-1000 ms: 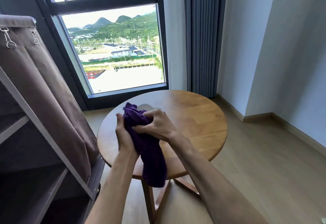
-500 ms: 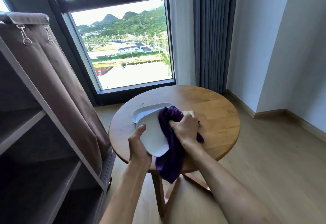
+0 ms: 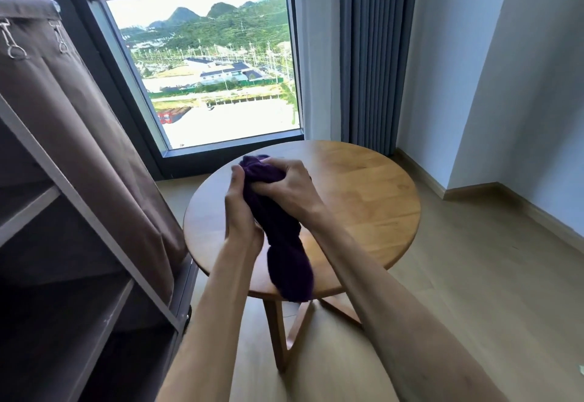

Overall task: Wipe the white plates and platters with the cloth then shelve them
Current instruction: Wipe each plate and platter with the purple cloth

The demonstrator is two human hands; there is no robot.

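A purple cloth (image 3: 286,243) is bunched between my two hands above the left part of the round wooden table (image 3: 363,199), and its tail hangs past the table's front edge. My right hand (image 3: 289,189) grips the top of the cloth from the right. From the left, my left hand (image 3: 241,212) is pressed against the cloth with its fingers pointing up, holding the white plate. The cloth and my hands hide that plate completely. No other plate shows on the table.
An open shelf unit (image 3: 79,243) with a brown fabric cover (image 3: 79,123) stands close at the left, its shelves dark. Behind the table are a large window (image 3: 215,79) and a grey curtain (image 3: 373,53). Wooden floor (image 3: 474,275) stretches to the right.
Half a second ago the white plate was tilted open in my left hand with the cloth on its right side. Now the cloth covers it and my hands are pressed together, higher up.
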